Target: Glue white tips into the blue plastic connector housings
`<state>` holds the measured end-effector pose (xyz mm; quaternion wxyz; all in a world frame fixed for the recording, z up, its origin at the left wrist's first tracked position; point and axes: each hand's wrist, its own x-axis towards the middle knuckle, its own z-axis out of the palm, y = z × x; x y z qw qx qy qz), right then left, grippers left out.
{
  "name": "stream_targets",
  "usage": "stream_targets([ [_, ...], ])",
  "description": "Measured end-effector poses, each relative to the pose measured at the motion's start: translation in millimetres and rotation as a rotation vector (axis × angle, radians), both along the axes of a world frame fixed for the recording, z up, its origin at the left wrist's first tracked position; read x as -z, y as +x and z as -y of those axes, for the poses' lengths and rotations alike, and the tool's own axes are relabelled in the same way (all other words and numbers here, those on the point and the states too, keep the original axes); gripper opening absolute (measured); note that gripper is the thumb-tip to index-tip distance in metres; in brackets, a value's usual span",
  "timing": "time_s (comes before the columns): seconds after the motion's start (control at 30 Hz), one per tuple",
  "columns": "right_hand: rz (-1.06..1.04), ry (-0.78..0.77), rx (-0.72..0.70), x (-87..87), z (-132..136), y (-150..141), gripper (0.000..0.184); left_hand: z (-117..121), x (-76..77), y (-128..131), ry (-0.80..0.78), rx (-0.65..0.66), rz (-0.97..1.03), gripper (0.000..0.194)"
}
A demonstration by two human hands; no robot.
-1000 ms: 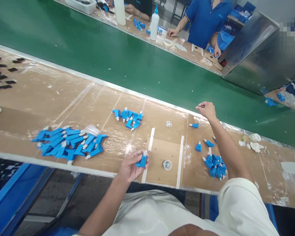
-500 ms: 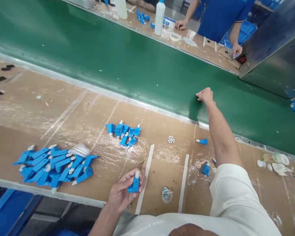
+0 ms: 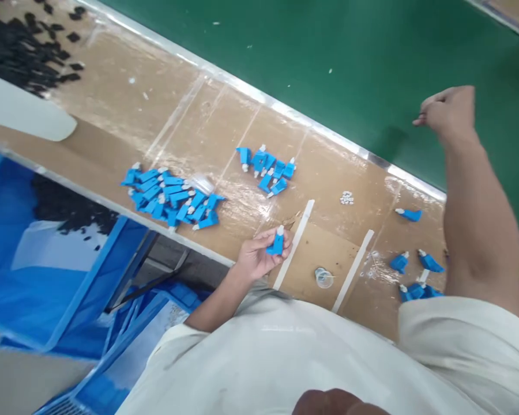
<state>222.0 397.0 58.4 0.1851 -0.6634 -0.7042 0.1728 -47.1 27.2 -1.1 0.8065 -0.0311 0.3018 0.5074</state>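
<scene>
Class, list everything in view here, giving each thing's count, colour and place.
white-tipped parts: many, blue, left pile, middle group, right side, one held
black pieces: many, black, upper left and lower-left bin
small pellets: a small cluster, white, mid-table
tape strips: two long, white, flanking the cup
cup: one, clear, near table edge
plastic item: one, clear, against left pile
round-ended board: one, white, far left
bins: at least two, blue, lower left
table: one, brown, centre
long surface: one, green, beyond table
shirt: one, white, bottom
left grip: one, bare, holding a part
right grip: one, bare, over green; contents unclear
</scene>
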Motion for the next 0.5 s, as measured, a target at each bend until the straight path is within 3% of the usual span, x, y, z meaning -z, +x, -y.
stream_targets([
  [0.07, -0.055, -0.052, 0.057, -19.9, 39.3, -8.6, 0.025, 0.3, 1.1, -2.1, -0.017, 0.001, 0.025, 0.021],
  [0.23, -0.416, -0.031, 0.006, -61.3, 155.6, -18.1, 0.021, 8.9, 2.3, -1.8, 0.005, 0.001, 0.059, 0.014],
  [0.37, -0.593, -0.088, -0.058, -70.9, 234.0, -9.6, 0.027, 20.0, -3.9, 2.0, 0.030, 0.048, 0.091, 0.012],
  [0.5, -0.662, -0.208, -0.071, -71.7, 293.3, -0.2, 0.037, 29.7, -16.7, 7.7, 0.055, 0.098, 0.121, 0.017],
])
